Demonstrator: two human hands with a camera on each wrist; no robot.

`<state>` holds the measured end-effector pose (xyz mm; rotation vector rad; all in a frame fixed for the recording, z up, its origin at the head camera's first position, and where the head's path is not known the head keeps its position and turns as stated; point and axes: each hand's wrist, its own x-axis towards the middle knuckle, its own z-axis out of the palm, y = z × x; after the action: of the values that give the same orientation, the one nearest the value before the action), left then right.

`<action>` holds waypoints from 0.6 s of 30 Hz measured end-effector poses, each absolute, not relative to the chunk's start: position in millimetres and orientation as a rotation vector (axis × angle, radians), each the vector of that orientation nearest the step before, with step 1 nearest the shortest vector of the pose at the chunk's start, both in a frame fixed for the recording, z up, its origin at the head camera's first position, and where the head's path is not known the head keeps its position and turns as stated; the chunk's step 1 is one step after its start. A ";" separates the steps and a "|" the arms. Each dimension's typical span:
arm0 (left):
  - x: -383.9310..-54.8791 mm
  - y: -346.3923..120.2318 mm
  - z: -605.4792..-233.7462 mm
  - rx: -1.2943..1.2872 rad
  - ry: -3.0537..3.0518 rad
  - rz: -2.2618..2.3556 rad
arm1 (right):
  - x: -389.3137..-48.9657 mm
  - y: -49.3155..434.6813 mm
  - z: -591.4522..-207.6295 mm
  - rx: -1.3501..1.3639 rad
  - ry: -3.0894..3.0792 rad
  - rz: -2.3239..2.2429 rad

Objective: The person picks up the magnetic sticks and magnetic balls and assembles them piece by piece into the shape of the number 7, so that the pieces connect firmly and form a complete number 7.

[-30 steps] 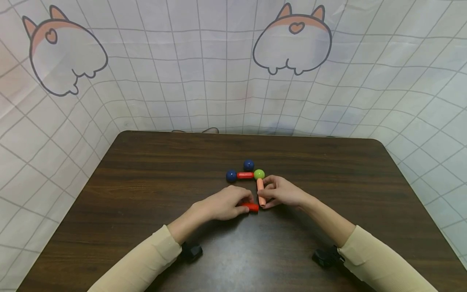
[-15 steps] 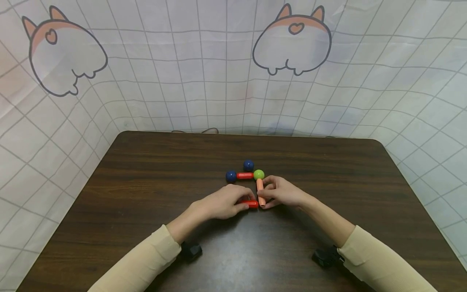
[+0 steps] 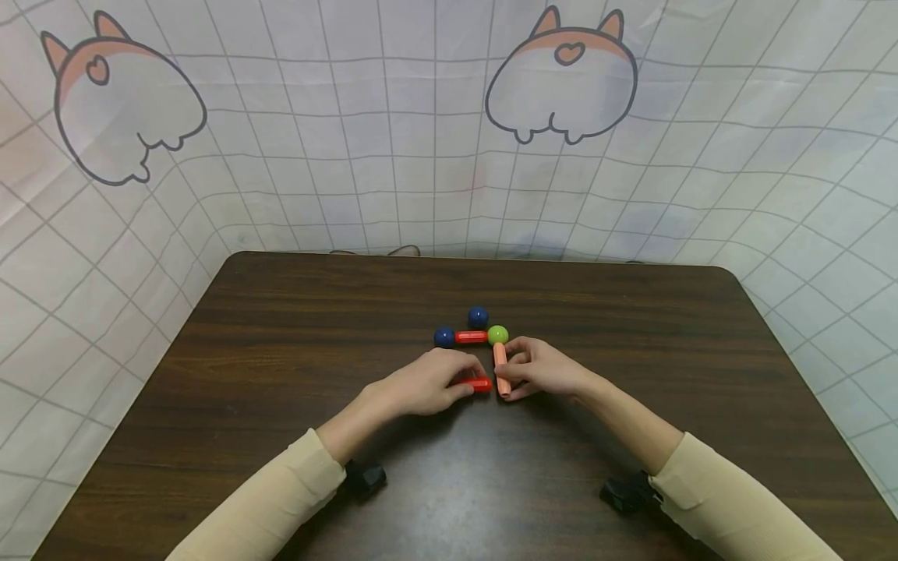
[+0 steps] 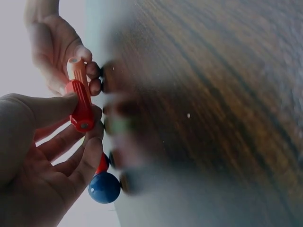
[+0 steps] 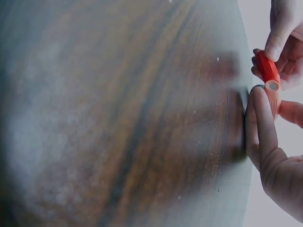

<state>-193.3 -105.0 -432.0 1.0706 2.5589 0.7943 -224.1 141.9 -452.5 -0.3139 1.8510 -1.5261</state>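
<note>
Head view, left hand (image 3: pixel 429 382) pinching a red rod (image 3: pixel 481 385), farther off on the table (image 3: pixel 631 312) a row of navy ball (image 3: pixel 444 336), second red rod (image 3: pixel 471 336) and lime-green ball (image 3: pixel 498 335), another navy ball (image 3: pixel 479 317) behind, peach rod (image 3: pixel 500 357) by the lime-green ball, right hand (image 3: pixel 550 369) pinching that rod.

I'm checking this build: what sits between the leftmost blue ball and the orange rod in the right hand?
A red rod, then the green ball, in the head view.
</note>
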 end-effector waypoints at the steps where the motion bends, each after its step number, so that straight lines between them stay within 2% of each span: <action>1: -193.7 -105.0 -431.8 1.067 2.563 0.797 | -224.1 142.0 -452.6 -0.315 1.851 -1.527; 18: -195.4 -106.3 -434.6 1.040 2.659 0.771 | -223.4 142.2 -452.2 -0.323 1.857 -1.519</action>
<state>-195.4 -106.3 -434.6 1.0399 2.6595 0.7707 -223.4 142.2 -452.2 -0.3234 1.8575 -1.5193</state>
